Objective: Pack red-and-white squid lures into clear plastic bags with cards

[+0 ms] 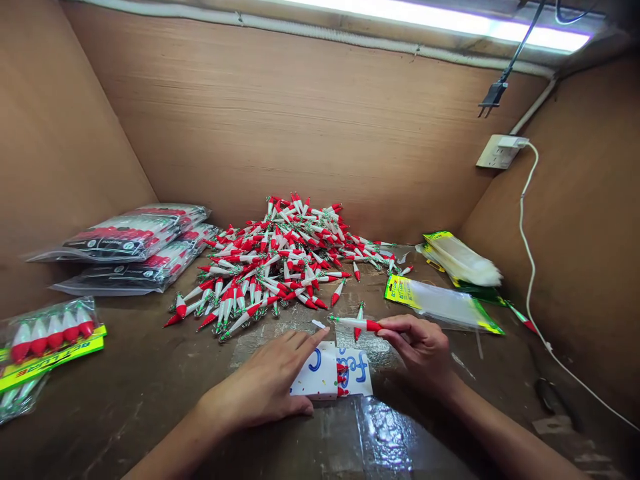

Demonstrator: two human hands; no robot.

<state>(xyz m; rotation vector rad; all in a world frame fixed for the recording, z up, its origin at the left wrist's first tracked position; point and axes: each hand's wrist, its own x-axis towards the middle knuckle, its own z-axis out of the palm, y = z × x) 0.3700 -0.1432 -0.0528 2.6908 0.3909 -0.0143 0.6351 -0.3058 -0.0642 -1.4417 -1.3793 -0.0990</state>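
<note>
My right hand [417, 347] pinches a red-and-white lure [356, 324] by its red end, its green hooked end pointing left. Below it my left hand [275, 377] rests at the left side of a small white card box [323, 373] with blue handwriting, thumb and fingers spread around the box. Red lure tips [342, 379] show at the box's right part. Another lure [359, 321] lies on the table just behind the held one. A large pile of red-and-white lures [285, 260] with green hooks lies behind my hands.
Filled plastic packs [125, 237] are stacked at the back left. A pack of lures with a yellow label [53, 340] lies at the far left. Clear bags with yellow headers [440, 303] lie on the right. A white cable [530, 267] runs down the right wall; a plug [494, 93] hangs above.
</note>
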